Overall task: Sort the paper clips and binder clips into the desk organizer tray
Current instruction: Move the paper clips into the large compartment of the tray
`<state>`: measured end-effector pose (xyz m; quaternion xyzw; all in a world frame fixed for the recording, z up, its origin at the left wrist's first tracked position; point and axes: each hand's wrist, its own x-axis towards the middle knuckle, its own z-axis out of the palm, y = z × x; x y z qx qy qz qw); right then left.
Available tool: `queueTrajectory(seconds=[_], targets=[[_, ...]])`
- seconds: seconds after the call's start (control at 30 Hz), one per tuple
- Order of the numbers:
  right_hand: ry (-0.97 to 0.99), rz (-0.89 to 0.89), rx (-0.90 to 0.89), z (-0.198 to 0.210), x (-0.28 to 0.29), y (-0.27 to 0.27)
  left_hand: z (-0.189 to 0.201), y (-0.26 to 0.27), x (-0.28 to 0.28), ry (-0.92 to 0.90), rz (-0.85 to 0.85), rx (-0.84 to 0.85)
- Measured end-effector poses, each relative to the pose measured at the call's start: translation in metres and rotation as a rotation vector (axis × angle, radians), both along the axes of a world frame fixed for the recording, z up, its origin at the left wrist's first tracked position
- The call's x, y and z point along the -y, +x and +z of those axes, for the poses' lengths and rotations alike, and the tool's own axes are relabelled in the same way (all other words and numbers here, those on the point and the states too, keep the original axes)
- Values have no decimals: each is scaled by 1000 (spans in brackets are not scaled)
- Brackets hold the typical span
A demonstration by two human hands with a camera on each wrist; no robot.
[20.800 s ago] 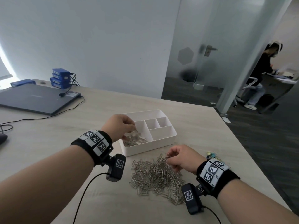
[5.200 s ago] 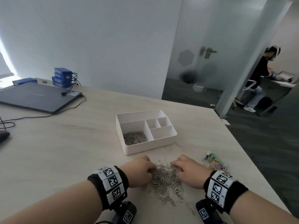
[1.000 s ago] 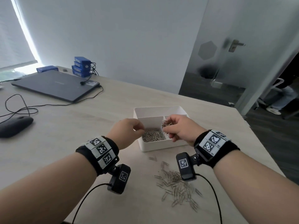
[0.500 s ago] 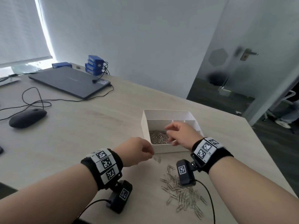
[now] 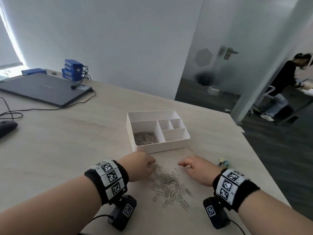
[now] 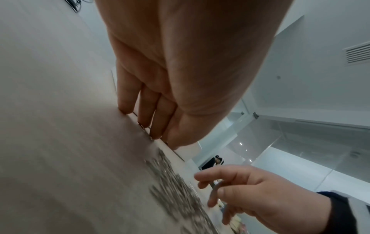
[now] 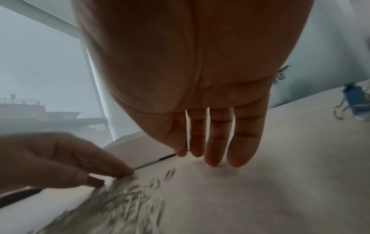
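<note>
The white organizer tray (image 5: 176, 146) stands mid-table, and silver paper clips (image 5: 145, 139) fill its large left compartment; the other compartments look bare. A loose pile of paper clips (image 5: 171, 185) lies in front of it. My left hand (image 5: 151, 164) touches the pile's far left edge with straight fingers (image 6: 144, 120). My right hand (image 5: 182, 164) hovers at the pile's far right, fingers (image 7: 214, 152) straight and pointing down, holding nothing. Coloured binder clips (image 5: 224, 164) lie just right of my right hand, and one blue binder clip (image 7: 354, 102) shows in the right wrist view.
A closed laptop (image 5: 44, 89), stacked blue boxes (image 5: 72, 70), a black mouse (image 5: 6, 127) and cables occupy the table's far left. The table's right edge (image 5: 264, 160) runs close to the binder clips. A person (image 5: 279, 92) sits beyond the glass door.
My right hand has left the tray's large compartment and come down beside the loose pile. My left hand has slid from the stray clip onto the pile's left edge.
</note>
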<state>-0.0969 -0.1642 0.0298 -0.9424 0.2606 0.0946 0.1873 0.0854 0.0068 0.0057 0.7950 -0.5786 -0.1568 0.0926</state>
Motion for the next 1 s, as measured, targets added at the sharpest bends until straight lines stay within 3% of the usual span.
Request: queueTrajectory(seconds=[0.27, 0.4, 0.57, 0.77, 1.0], targets=[[16, 204, -11, -17, -20, -16, 3, -28, 3, -24, -126, -108], [40, 114, 30, -6, -15, -30, 7, -18, 0, -74, -61, -116], [100, 20, -142, -2, -19, -42, 5, -8, -2, 142, -28, 5], [252, -72, -9, -15, -33, -25, -1, -21, 4, 46, -22, -51], [228, -79, 80, -9, -37, -18, 1, -14, -1, 10, 55, -133]])
